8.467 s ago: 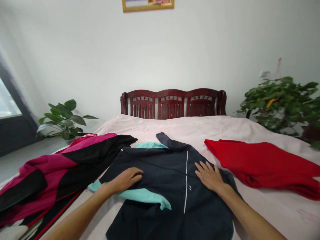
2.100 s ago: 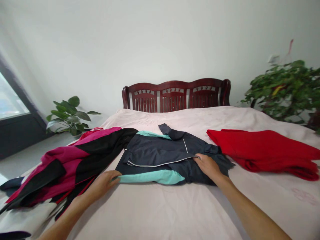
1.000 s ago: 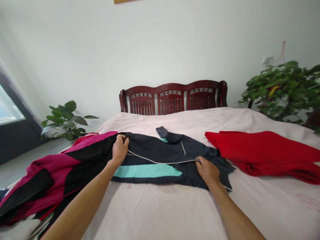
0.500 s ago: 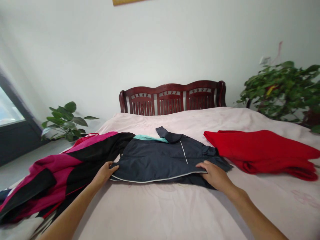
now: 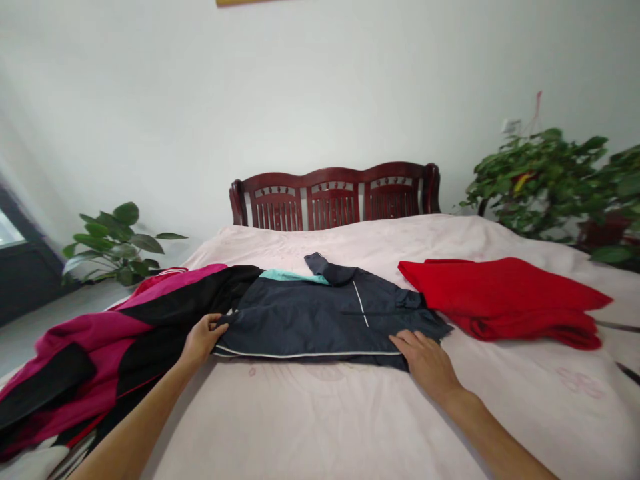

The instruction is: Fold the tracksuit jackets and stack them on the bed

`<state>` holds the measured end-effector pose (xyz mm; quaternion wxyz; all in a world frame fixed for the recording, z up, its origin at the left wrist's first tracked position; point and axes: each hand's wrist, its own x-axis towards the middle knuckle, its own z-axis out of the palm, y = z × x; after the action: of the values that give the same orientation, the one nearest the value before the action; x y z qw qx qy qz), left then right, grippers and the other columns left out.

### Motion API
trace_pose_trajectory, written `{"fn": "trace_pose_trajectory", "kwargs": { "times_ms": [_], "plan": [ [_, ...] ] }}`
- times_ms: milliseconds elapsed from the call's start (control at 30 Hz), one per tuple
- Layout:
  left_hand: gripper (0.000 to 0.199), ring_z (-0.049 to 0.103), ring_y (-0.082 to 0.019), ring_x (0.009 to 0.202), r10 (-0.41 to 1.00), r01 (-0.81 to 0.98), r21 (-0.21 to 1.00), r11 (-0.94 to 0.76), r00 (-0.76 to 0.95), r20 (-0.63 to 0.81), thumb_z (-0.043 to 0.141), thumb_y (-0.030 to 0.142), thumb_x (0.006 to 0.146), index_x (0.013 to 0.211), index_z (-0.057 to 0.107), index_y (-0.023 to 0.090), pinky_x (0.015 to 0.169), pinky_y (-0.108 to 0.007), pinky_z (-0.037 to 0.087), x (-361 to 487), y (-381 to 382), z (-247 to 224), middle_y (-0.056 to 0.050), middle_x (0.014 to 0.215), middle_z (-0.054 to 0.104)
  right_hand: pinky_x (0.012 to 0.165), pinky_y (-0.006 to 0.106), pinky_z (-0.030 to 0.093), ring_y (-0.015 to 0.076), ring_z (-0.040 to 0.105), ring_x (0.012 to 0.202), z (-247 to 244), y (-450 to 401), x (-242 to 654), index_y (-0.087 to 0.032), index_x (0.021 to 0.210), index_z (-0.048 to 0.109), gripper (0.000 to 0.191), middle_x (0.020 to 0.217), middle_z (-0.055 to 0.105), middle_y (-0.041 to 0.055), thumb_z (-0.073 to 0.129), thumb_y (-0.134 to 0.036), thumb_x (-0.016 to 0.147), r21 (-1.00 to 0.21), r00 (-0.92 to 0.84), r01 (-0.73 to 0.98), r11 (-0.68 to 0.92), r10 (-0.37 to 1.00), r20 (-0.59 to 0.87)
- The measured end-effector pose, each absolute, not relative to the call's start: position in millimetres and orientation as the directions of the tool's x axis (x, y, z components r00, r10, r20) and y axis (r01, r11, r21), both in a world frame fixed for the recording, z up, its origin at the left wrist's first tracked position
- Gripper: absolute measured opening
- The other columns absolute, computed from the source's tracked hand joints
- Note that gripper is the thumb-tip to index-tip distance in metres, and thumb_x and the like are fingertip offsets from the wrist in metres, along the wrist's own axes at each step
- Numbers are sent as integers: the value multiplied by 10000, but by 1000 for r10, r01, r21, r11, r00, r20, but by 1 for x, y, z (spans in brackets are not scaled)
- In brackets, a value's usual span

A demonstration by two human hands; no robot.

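Two hands on the navy jacket (image 5: 305,313), spread across the pink bedsheet (image 5: 320,413) beside the magenta-and-black clothes! The left hand (image 5: 203,340) pinches its near-left corner; the right hand (image 5: 425,357) presses its near-right edge, fingertips on the fabric, grip unclear, red garment (image 5: 505,293) beyond.

Both bare forearms came in from the bottom of the head view, L forearm (image 5: 135,413) slanting up and right, R forearm (image 5: 490,427) up and left. Hands were well apart, at approx. the same height in view, R a bit lower. L hand (image 5: 201,339) was palm inward, its fingers (image 5: 215,317) bent toward the thumb (image 5: 221,329) in a pinch. R hand (image 5: 427,363) was palm down, back of hand up, fingers fairly straight and pointing up-left; its thumb was prob. tucked under, tho hard to see. L wrist (image 5: 187,365) and R wrist (image 5: 454,398) looked approx. straight.
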<state>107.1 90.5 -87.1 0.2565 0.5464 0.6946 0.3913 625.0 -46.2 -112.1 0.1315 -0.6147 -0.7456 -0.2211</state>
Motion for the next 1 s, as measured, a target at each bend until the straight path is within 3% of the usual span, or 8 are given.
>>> {"fn": "trace_pose_trajectory", "kwargs": {
  "times_ms": [133, 267, 367, 467, 633, 767, 867, 1000],
  "plan": [
    [297, 713, -317, 874, 960, 569, 811, 132, -276, 37, 713, 381, 669, 846, 660, 148, 726, -337, 535, 113, 91, -95, -75, 755, 729, 863, 364, 487, 231, 592, 1081, -110, -58, 617, -208, 1282, 622, 511, 1253, 651, 87, 435, -38, 838, 153, -211, 976, 155, 847, 487],
    [358, 718, -328, 875, 967, 524, 837, 157, -252, -24, 770, 357, 609, 869, 668, 134, 737, -357, 547, 120, 89, -90, -89, 783, 749, 1066, 423, 376, 247, 448, 1304, -110, -72, 612, -223, 1400, 514, 635, 1411, 551, 63, 476, -64, 786, 138, -315, 949, 285, 810, 494],
    [313, 732, -293, 790, 980, 445, 878, 174, -170, -108, 779, 358, 623, 824, 683, 139, 710, -355, 572, 127, 83, -80, -94, 775, 761, 954, 384, 451, 236, 508, 1222, -108, -70, 612, -229, 1401, 510, 696, 1348, 595, 66, 454, -26, 737, 81, -290, 956, 282, 866, 407],
    [339, 734, -277, 761, 984, 370, 912, 178, -93, -154, 795, 406, 625, 827, 696, 153, 705, -363, 587, 128, 68, -69, -93, 791, 770, 797, 330, 482, 214, 587, 1023, -98, -63, 616, -246, 1269, 629, 633, 1142, 673, 63, 410, 20, 739, 51, -281, 959, 279, 905, 321],
    [450, 728, -279, 834, 986, 350, 923, 163, -36, -160, 786, 506, 624, 925, 689, 185, 762, -374, 586, 104, 24, -69, -58, 858, 769, 810, 324, 466, 204, 589, 951, -87, -78, 624, -302, 1126, 713, 534, 1002, 682, 45, 436, -4, 779, -10, -325, 933, 360, 854, 407],
    [377, 701, -302, 870, 993, 641, 767, 6, -93, 70, 737, 483, 627, 863, 680, 194, 816, -390, 549, 87, -7, -94, -65, 863, 745, 898, 322, 483, 196, 607, 1015, -94, -100, 629, -321, 1103, 724, 570, 1057, 688, 19, 429, -31, 711, -216, -286, 907, 361, 906, 311],
    [353, 674, -306, 897, 950, 810, 580, -81, -113, 291, 661, 482, 683, 884, 674, 193, 831, -394, 521, 84, -18, -109, -86, 888, 708, 975, 327, 479, 200, 605, 1126, -95, -99, 635, -317, 1137, 707, 468, 1206, 668, 4, 428, -154, 797, -413, -186, 870, 269, 955, 230],
    [312, 669, -287, 872, 942, 852, 517, -82, -103, 319, 598, 484, 744, 884, 630, 207, 793, -372, 503, 86, -18, -113, -73, 890, 689, 983, 349, 474, 217, 626, 1127, -94, -82, 638, -267, 1092, 708, 429, 1184, 696, 54, 312, -351, 951, -497, -34, 856, 142, 975, 220]
  ]
}}
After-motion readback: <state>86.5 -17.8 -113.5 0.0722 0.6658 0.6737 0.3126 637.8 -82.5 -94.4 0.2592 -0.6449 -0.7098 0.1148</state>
